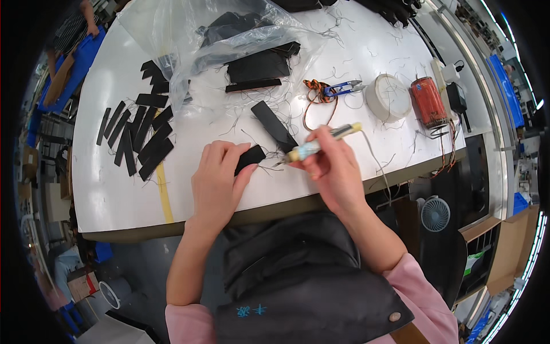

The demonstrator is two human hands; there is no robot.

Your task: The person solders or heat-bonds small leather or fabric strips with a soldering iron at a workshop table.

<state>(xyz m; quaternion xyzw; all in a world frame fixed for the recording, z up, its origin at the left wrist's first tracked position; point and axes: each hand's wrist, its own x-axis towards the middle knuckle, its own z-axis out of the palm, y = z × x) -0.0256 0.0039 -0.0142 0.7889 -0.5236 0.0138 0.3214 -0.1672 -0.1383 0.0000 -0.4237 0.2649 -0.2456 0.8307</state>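
My left hand (217, 179) pinches a small black fabric strip (250, 159) between thumb and fingers, near the table's front edge. Loose threads trail from the strip's right end. In my right hand (335, 166) is a corded pen-shaped tool (309, 149), yellowish at both ends with a pale blue wrap in the middle. Its thin tip points down-left at those threads; whether it touches them I cannot tell. A thin cord (375, 157) runs from the tool's back end over the table edge. Just beyond lies a longer black strip (272, 122), partly behind the tool.
Several black strips (137, 135) lie loose at the left. A clear plastic bag (172, 34) with black pieces covers the back middle. Blue thread snips (344, 88) with an orange cord, a white tape roll (388, 97) and a red cylinder (428, 102) stand to the right.
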